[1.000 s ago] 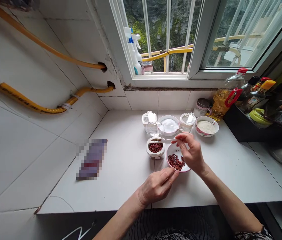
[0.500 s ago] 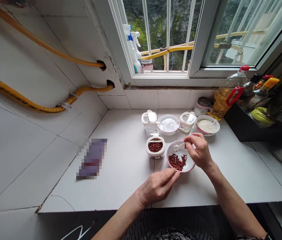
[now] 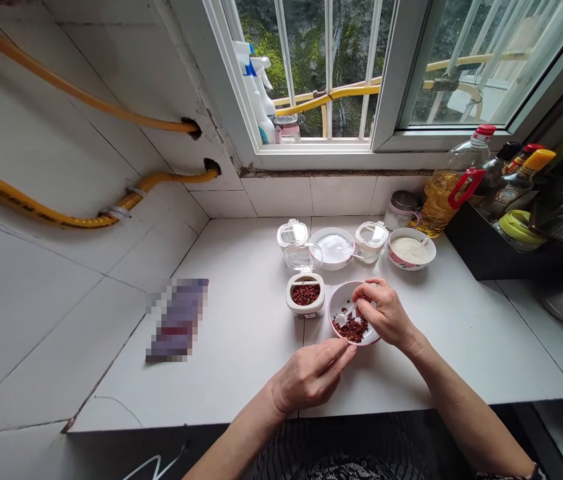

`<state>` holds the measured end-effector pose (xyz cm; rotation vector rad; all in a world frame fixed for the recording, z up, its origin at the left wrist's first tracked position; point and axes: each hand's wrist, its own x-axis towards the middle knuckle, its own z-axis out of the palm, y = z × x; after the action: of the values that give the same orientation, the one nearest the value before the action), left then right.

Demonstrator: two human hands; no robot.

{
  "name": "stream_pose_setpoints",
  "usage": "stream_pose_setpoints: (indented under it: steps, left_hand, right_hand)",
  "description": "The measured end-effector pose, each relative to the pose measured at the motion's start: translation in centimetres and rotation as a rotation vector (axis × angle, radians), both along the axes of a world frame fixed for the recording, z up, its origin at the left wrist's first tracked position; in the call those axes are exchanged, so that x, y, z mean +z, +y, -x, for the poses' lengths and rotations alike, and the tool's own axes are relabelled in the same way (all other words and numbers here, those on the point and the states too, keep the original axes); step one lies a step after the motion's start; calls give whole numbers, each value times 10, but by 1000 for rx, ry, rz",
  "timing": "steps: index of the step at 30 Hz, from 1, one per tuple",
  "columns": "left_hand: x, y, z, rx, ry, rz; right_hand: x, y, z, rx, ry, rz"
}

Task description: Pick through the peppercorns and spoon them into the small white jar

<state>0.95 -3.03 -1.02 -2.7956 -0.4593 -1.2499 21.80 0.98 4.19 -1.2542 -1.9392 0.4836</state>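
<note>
A white bowl (image 3: 335,298) with a pink rim holds dark red peppercorn-like grains (image 3: 354,329). My left hand (image 3: 314,375) pinches the bowl's near rim. Between the fingertips of my right hand (image 3: 384,313) is a small white spoon (image 3: 344,318), its tip down at the grains on the bowl's left side. Just left of the bowl stands a square jar (image 3: 306,303) filled with the same red grains, its clear lid flipped up at the back.
Behind are a bowl of white grains (image 3: 334,249), two lidded jars (image 3: 292,233) (image 3: 371,241) and a flowered bowl (image 3: 411,251). An oil bottle (image 3: 441,193) and a black box (image 3: 476,250) of bottles stand right. A pixelated packet (image 3: 178,321) lies left.
My right hand has moved slightly left and down, and the spoon has dropped from the bowl's far side onto the grains. My left hand keeps its grip on the rim. The view has shifted slightly.
</note>
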Motion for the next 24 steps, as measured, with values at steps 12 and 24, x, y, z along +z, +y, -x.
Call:
stream_pose_setpoints:
  steps: [12, 24]
  left_hand:
    - [2, 1, -2, -1, -12, 1]
    - [4, 1, -3, 7, -27, -31]
  right_hand:
    - [11, 1, -4, -130, 402, 338]
    - [2, 5, -7, 24, 56, 149]
